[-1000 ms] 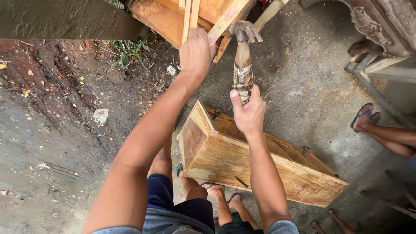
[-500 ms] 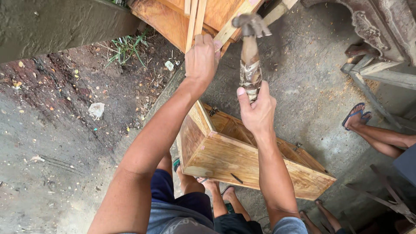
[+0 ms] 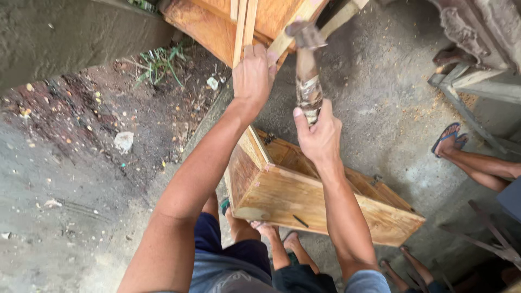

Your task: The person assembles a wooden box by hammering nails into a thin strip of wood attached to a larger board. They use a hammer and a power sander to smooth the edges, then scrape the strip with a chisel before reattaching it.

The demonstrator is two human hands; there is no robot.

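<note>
My left hand [image 3: 254, 76] grips two thin upright wooden slats [image 3: 243, 24] in front of an orange-brown wooden panel [image 3: 217, 27] at the top of the head view. My right hand [image 3: 318, 133] is closed around the taped wooden handle of a hammer [image 3: 308, 70], whose metal head points up beside the slats. Below both arms an open wooden box [image 3: 304, 198] of light planks lies on the ground, with my feet at its near side.
A concrete wall [image 3: 70, 38] runs along the upper left above dirt with weeds and litter. Another person's leg and sandalled foot [image 3: 461, 149] reach in from the right. Wooden frames [image 3: 477, 89] and carved stone stand at the upper right.
Both hands have risen slightly in view with the slats and the hammer. The hammer head now sits closer to the slats; the camera has shifted a little.
</note>
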